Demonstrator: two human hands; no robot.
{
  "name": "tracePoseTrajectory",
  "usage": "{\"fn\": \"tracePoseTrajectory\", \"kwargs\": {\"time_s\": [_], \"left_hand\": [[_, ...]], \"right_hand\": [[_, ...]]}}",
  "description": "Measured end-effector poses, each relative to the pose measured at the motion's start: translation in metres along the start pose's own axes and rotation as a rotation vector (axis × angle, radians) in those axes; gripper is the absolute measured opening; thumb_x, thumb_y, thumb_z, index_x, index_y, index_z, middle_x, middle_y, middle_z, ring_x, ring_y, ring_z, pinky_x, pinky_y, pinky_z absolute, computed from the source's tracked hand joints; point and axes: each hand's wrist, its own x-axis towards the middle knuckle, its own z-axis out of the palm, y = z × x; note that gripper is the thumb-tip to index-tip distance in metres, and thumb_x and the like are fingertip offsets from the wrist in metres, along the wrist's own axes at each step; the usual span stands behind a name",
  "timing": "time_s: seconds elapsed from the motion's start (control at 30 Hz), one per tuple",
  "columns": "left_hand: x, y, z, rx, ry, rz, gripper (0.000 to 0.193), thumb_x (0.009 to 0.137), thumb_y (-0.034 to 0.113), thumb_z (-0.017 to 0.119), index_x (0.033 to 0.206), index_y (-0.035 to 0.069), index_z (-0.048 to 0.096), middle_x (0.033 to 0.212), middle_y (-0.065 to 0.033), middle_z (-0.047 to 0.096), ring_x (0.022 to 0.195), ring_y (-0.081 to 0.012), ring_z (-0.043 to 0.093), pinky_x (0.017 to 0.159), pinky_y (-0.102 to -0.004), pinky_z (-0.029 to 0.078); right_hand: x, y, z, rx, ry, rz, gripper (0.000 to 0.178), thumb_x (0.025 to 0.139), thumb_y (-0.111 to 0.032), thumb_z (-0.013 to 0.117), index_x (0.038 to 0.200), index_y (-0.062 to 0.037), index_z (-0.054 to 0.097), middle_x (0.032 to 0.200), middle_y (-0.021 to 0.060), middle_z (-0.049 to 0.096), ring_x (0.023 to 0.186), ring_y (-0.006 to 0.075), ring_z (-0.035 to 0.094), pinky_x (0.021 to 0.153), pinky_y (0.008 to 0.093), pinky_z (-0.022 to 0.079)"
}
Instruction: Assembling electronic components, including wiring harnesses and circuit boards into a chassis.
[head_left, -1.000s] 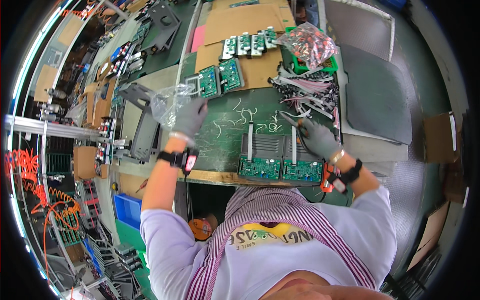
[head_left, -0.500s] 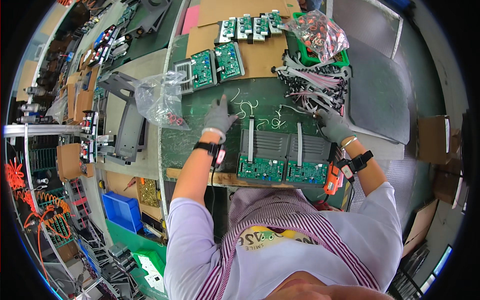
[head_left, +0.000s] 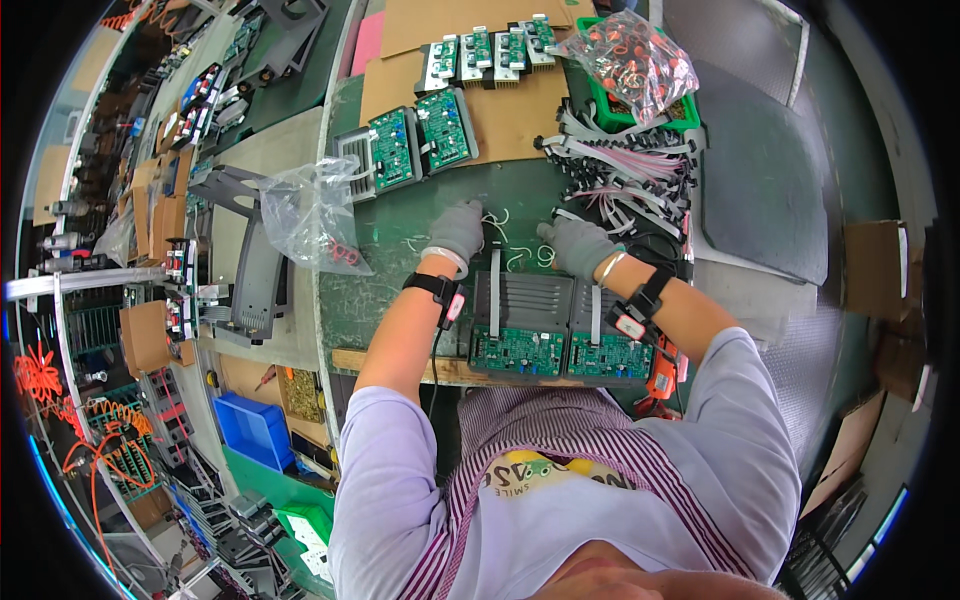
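My left hand (head_left: 457, 231), in a grey glove, rests low over the green bench top, its fingers drawn together. Beside its fingertips lie curled white strips (head_left: 496, 222), like cut cable ties. Across from it, my gloved right hand (head_left: 580, 247) has its fingers curled in, near more white strips (head_left: 518, 257). Whether either hand grips a small piece is hidden. Just below the hands sit two dark grey housings side by side, with a left green circuit board (head_left: 520, 352) and a right green circuit board (head_left: 607, 357). A grey ribbon cable (head_left: 495, 293) rises from the left one.
A pile of ribbon cables (head_left: 625, 160) lies at the right, under a green bin (head_left: 612, 118) topped by a clear bag (head_left: 635, 65). Further boards (head_left: 443, 128) sit on cardboard at the back. Another plastic bag (head_left: 312, 215) lies left. An orange power tool (head_left: 662, 378) is near my right forearm.
My right hand has moved left from the cable pile toward the white strips. My left hand has shifted right, and its spread fingers have come together.
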Motion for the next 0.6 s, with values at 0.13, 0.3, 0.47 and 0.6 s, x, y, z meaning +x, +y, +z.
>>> {"fn": "tracePoseTrajectory", "kwargs": {"time_s": [0.13, 0.3, 0.47, 0.6], "left_hand": [[-0.009, 0.000, 0.009, 0.082, 0.135, 0.052, 0.025, 0.076, 0.010, 0.053, 0.100, 0.006, 0.050, 0.104, -0.0151, 0.052, 0.087, -0.0319, 0.058, 0.073, -0.0414, 0.049], [-0.014, -0.023, 0.025, 0.044, 0.232, 0.099, 0.025, 0.076, 0.010, 0.052, 0.100, 0.006, 0.047, 0.101, -0.0168, 0.052, 0.082, -0.0325, 0.059, 0.070, -0.0419, 0.048], [-0.024, -0.045, 0.027, -0.248, 0.195, 0.017, 0.033, 0.076, 0.014, 0.053, 0.106, 0.005, 0.044, 0.104, -0.0187, 0.052, 0.081, -0.0343, 0.058, 0.073, -0.0421, 0.047], [-0.042, -0.046, 0.031, -0.336, 0.221, 0.052, 0.050, 0.076, 0.018, 0.057, 0.121, 0.007, 0.038, 0.110, -0.0205, 0.050, 0.094, -0.0372, 0.053, 0.080, -0.0410, 0.045]], "right_hand": [[0.017, 0.003, 0.018, -0.041, 0.052, -0.063, 0.033, 0.075, -0.011, 0.053, 0.108, -0.0098, 0.049, 0.106, 0.0123, 0.053, 0.091, 0.0327, 0.057, 0.068, 0.0397, 0.049], [0.021, -0.011, 0.019, -0.093, -0.005, -0.049, 0.022, 0.077, -0.013, 0.050, 0.098, -0.0093, 0.056, 0.096, 0.0123, 0.059, 0.085, 0.0329, 0.060, 0.066, 0.0411, 0.050], [0.029, -0.001, 0.020, -0.030, 0.010, -0.155, 0.019, 0.077, -0.014, 0.049, 0.092, -0.0091, 0.059, 0.089, 0.0149, 0.061, 0.081, 0.0331, 0.060, 0.066, 0.0405, 0.049], [0.038, -0.007, 0.006, 0.267, 0.104, -0.198, 0.017, 0.076, -0.017, 0.051, 0.087, -0.0063, 0.059, 0.084, 0.0180, 0.060, 0.082, 0.0337, 0.058, 0.071, 0.0399, 0.046]]}}
